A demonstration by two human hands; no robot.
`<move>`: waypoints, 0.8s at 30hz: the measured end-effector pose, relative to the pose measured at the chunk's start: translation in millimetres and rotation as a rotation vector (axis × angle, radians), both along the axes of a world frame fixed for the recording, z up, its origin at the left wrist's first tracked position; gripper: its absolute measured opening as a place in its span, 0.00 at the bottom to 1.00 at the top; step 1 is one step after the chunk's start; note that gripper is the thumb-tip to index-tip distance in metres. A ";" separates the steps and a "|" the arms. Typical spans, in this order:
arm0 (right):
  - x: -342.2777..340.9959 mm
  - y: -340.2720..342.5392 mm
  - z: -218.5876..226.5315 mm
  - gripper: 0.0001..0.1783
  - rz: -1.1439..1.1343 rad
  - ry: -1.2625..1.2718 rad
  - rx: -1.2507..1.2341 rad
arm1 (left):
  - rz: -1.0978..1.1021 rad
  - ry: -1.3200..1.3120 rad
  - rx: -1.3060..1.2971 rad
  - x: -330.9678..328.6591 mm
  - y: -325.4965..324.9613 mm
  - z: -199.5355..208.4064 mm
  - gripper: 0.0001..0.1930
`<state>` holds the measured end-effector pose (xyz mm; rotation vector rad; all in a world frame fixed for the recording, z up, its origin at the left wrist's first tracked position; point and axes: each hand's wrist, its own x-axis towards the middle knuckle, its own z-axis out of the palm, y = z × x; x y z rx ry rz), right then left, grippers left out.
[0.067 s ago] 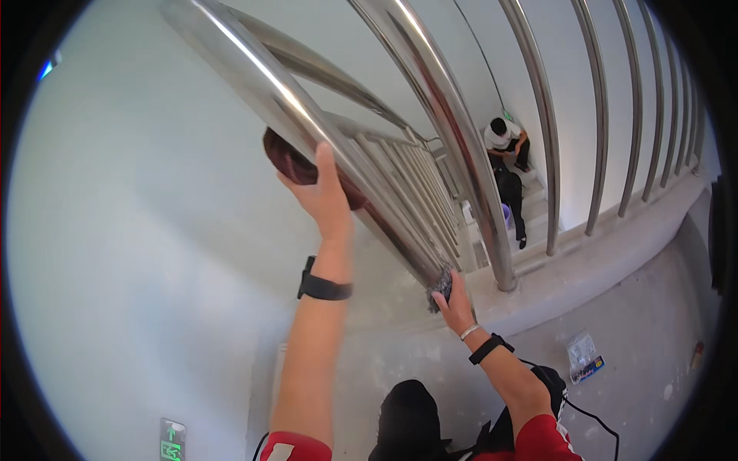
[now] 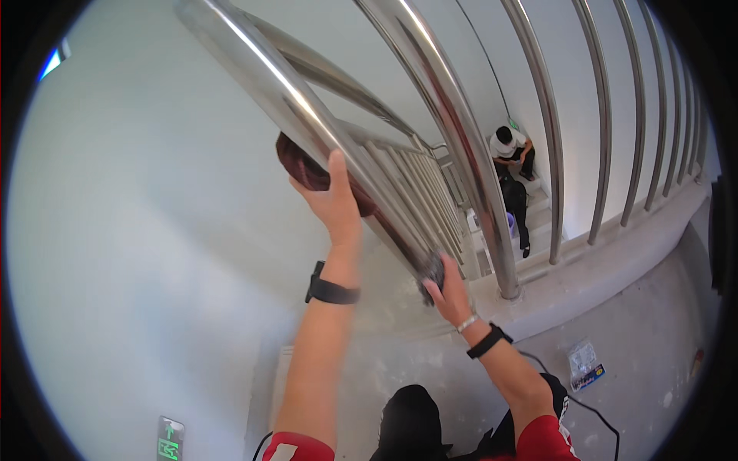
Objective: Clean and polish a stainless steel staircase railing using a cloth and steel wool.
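Observation:
A thick, shiny steel post [image 2: 288,92] of the stair railing slants down in front of me. My left hand [image 2: 336,196] holds a dark maroon cloth [image 2: 307,165] around the post at mid-height, thumb on its near side. Lower on the same post, my right hand [image 2: 452,292] presses a grey, fuzzy wad that looks like steel wool [image 2: 432,278] against the metal. That wad is slightly blurred, and my fingers partly cover it.
More steel bars [image 2: 550,138] rise from a pale curb [image 2: 607,257] at right. Below, a person in a white top [image 2: 511,146] sits on the stairs near a purple bucket [image 2: 510,223]. A clear packet [image 2: 586,365] lies on the floor. A green exit sign [image 2: 170,439] is at lower left.
My right hand has slid a little up along the post with the grey wad. The left hand keeps its grip on the maroon cloth. The whole view has shifted slightly.

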<state>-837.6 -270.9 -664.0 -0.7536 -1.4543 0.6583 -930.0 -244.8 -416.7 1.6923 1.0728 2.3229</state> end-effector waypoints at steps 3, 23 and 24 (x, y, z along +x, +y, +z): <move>4.4 16.0 113.3 0.30 0.021 0.043 0.222 | -0.021 0.001 -0.013 1.5 -3.0 -2.4 0.40; 8.6 26.0 107.0 0.26 0.271 0.291 -0.175 | -0.051 -0.082 -0.013 7.6 -10.2 0.4 0.40; 7.1 30.6 88.8 0.26 0.274 0.298 -0.186 | -0.047 -0.077 -0.024 8.4 -8.9 -0.3 0.40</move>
